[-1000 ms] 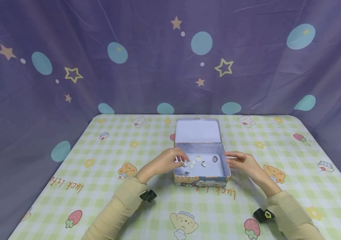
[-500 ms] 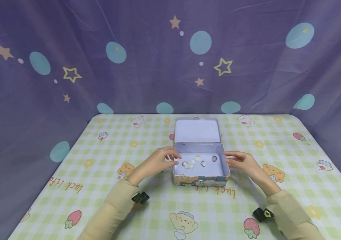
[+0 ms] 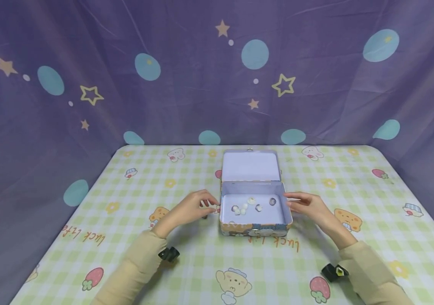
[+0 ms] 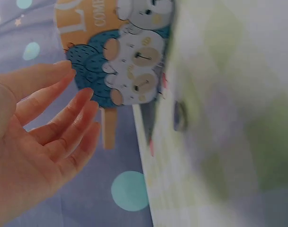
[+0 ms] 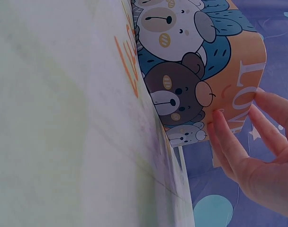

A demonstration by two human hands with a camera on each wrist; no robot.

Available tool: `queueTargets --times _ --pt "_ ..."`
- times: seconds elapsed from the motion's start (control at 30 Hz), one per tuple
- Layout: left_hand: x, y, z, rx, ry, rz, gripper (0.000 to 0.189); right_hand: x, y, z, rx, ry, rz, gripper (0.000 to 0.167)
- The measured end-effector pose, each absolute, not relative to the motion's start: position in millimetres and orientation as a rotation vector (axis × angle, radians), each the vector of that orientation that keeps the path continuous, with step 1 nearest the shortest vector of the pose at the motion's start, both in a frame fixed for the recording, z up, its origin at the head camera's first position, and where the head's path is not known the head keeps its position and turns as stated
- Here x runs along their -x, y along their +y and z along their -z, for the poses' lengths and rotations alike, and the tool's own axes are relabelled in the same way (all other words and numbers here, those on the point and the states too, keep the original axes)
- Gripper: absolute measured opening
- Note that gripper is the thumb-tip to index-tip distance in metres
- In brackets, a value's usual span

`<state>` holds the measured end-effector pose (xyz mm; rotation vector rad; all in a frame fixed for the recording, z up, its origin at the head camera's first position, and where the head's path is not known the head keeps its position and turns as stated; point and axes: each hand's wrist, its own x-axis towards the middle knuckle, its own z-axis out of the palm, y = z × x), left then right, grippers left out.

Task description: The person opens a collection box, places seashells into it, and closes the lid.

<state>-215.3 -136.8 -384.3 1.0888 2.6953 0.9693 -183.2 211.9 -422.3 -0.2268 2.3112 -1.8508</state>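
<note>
A tin box with a printed bear pattern stands on the table, its hinged lid raised. Several small round pieces, whitish and dark-rimmed, lie scattered on its floor; their kind is too small to tell. My left hand is just left of the tin, apart from it, fingers loosely bent and holding nothing. Below those fingers a small dark round object is on the tablecloth. My right hand touches the tin's right wall with outstretched fingers.
A green-and-white checked tablecloth with cartoon prints covers the table. Purple curtains hang behind and at both sides. Each sleeved wrist bears a small black camera.
My left hand has drawn out of the tin toward the left. The small dark object on the tablecloth now shows beneath it. My right hand stays at the tin's right side.
</note>
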Motion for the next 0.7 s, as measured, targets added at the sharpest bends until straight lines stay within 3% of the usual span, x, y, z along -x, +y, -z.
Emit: queueTargets --times 0.7 --pt "223 -155 407 -0.940 2.668 -0.797 0.019 183 212 422 0.213 2.336 1.826 0.048"
